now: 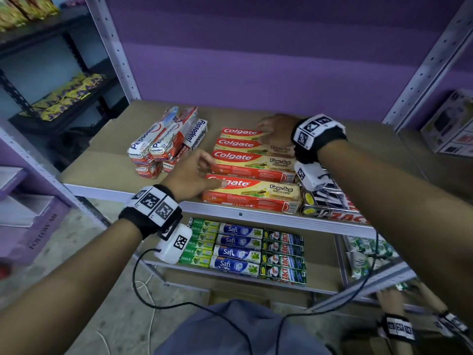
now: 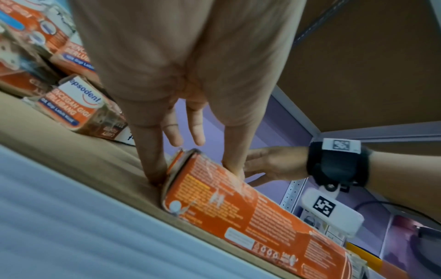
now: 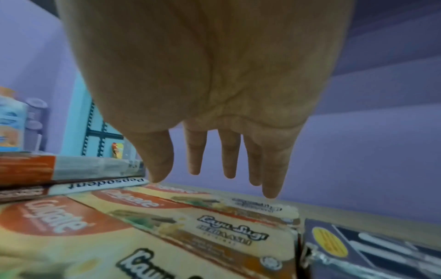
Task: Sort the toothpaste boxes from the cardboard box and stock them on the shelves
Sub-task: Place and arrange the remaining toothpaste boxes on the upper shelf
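Purple wall point(image 1: 268, 47) behind, banded darker and lighter. Perforated grey metal uprights point(image 1: 112, 47) at both sides. Black rack point(image 1: 76, 55) at far left against pale blue wall. Grey concrete floor point(image 1: 84, 252) below. Dim, bluish light overall.

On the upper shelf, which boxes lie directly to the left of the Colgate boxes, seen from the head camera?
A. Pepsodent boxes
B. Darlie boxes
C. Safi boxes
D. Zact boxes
A: in the head view the Pepsodent boxes are piled left of the Colgate boxes on the upper shelf, while the Safi boxes and the Darlie boxes lie on the shelf below.
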